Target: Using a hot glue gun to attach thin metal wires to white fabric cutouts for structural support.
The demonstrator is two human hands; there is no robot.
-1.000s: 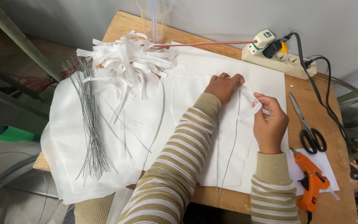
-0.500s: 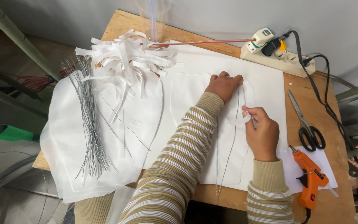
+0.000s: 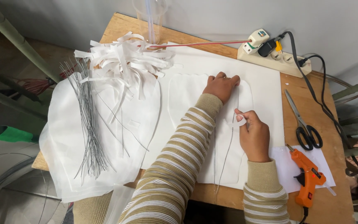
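1. White strip (image 3: 238,122), a short curl of paper or tape, sits pinched between the thumb and fingertips of the right hand (image 3: 254,135), right at that hand's upper left edge.
2. Just under the strip a thin wire (image 3: 227,153) runs down the white fabric piece (image 3: 187,95), passing along the left side of the right hand toward the near table edge.
3. The left hand (image 3: 221,86) lies palm down above the right hand, fingers spread and pressing flat on the fabric; it grips nothing.
4. Both arms wear a beige striped sweater, the left sleeve (image 3: 175,166) crossing the fabric diagonally.
5. To the right of the right hand, black-handled scissors (image 3: 304,124) lie on the wooden table (image 3: 332,166), well apart from the fingers.
6. Below and right of the right wrist an orange glue gun (image 3: 307,176) rests on a white sheet of paper (image 3: 284,166).
7. Far to the left of the left hand a bundle of grey wires (image 3: 88,124) lies on white cloth, with a heap of white strips (image 3: 123,58) above it.
8. Beyond both hands a power strip (image 3: 270,56) sits at the table's far edge.
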